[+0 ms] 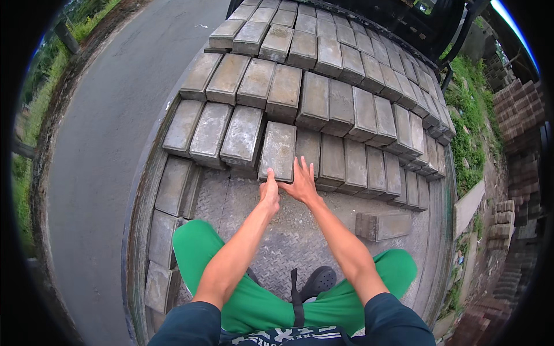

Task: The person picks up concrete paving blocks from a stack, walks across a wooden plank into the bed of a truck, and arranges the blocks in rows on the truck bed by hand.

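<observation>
A grey concrete paving block point(279, 147) sits at the near edge of the stacked rows, tilted slightly toward me. My left hand point(269, 192) grips its near end, thumb on the top face and the other fingers partly hidden below. At the block's near right corner, my right hand point(303, 182) is open, its fingers stretched out along the side and over the neighbouring block point(309, 147). The right thumb points toward the block's lower edge; whether it presses there I cannot tell.
Stepped rows of paving blocks point(365, 112) fill the truck bed ahead. More blocks point(164, 237) line the left edge, and a loose one point(383, 226) lies on the metal floor point(254, 216) at right. A road point(104, 127) runs left; grass point(464, 115) borders the right.
</observation>
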The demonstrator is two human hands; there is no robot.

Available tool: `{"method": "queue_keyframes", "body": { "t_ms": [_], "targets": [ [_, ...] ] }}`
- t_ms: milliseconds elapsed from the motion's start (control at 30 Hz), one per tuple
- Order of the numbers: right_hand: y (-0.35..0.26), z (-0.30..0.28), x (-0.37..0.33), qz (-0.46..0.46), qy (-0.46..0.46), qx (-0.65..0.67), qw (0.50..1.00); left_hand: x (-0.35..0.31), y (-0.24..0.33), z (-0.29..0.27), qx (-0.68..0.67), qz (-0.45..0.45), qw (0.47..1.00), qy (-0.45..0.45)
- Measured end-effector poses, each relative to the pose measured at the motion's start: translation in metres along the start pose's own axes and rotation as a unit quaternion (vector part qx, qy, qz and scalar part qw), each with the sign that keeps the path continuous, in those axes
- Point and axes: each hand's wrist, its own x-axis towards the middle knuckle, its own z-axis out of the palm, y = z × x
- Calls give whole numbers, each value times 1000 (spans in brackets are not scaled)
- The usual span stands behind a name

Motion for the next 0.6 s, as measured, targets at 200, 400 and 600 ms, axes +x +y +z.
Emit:
{"method": "queue_keyframes", "body": {
  "t_ms": [200,400,600],
  "targets": [
    [-9,-1,42,39,-36,-61,997,19,48,12,56,-21,998,-35],
    [-3,-9,44,65,-109,32,991,23,46,4,15,-22,999,-28],
    [32,0,35,-22,20,55,998,7,36,3,410,336,799,283]
  ]
}}
